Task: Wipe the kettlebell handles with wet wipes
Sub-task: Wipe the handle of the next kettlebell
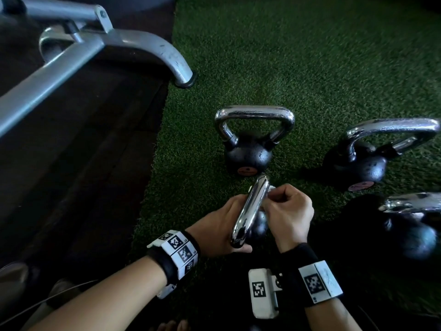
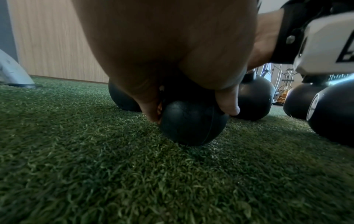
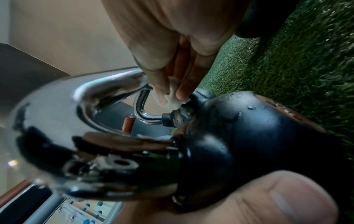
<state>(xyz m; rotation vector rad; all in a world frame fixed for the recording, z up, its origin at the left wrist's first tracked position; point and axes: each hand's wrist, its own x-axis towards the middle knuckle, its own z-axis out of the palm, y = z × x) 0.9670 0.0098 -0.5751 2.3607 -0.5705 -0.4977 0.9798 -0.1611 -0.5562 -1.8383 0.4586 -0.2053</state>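
A small black kettlebell [image 1: 259,226] with a chrome handle [image 1: 250,209] stands on green turf [image 1: 310,56] between my hands. My left hand [image 1: 214,225] grips it low, fingers and thumb curled round the black ball [image 2: 191,124]. My right hand [image 1: 284,201] pinches a crumpled white wet wipe [image 1: 272,188] against the far end of the handle. In the right wrist view the wipe [image 3: 174,97] sits between thumb and fingers, where the handle's [image 3: 86,106] far leg meets the body [image 3: 258,128].
Three more chrome-handled kettlebells stand on the turf: one just ahead [image 1: 249,154], one at the right [image 1: 362,163], one at the near right [image 1: 415,235]. A grey machine frame [image 1: 95,44] rests on a dark rubber floor [image 1: 71,163] to the left.
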